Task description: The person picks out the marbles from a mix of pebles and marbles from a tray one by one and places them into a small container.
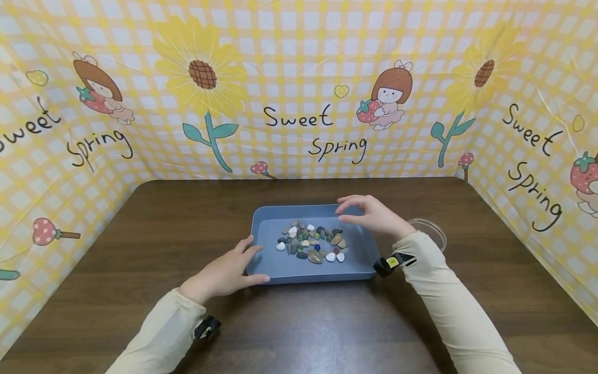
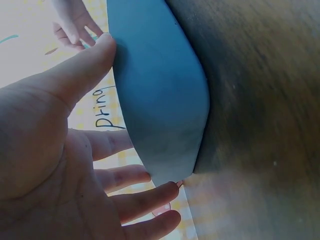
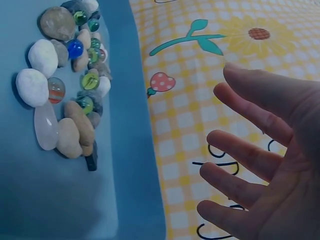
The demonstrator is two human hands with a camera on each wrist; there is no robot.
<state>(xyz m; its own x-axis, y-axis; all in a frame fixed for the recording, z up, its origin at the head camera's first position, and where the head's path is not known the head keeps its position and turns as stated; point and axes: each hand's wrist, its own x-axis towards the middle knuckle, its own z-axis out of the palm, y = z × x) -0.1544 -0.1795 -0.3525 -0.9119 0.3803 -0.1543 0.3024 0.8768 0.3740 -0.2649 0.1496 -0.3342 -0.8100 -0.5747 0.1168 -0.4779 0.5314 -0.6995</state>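
Note:
A blue-grey rectangular tray (image 1: 308, 278) lies on the table. Smooth pebbles (image 1: 315, 256) in white, tan and grey are spread over its middle, mixed with glass marbles, among them a blue marble (image 3: 75, 48) and several green ones. My left hand (image 1: 226, 272) is at the tray's front left corner, thumb at the front rim and the other fingers spread along the left side. Over the tray's back right corner hovers my right hand (image 1: 369, 213), fingers loosely bent and nothing between them. In the right wrist view its fingers are spread apart.
A clear round dish (image 1: 443, 236) stands right of the tray, partly hidden behind the right forearm. The dark wooden table (image 1: 163, 239) is enclosed at the back and sides by a yellow checked cloth (image 1: 289, 62) with printed flowers and figures.

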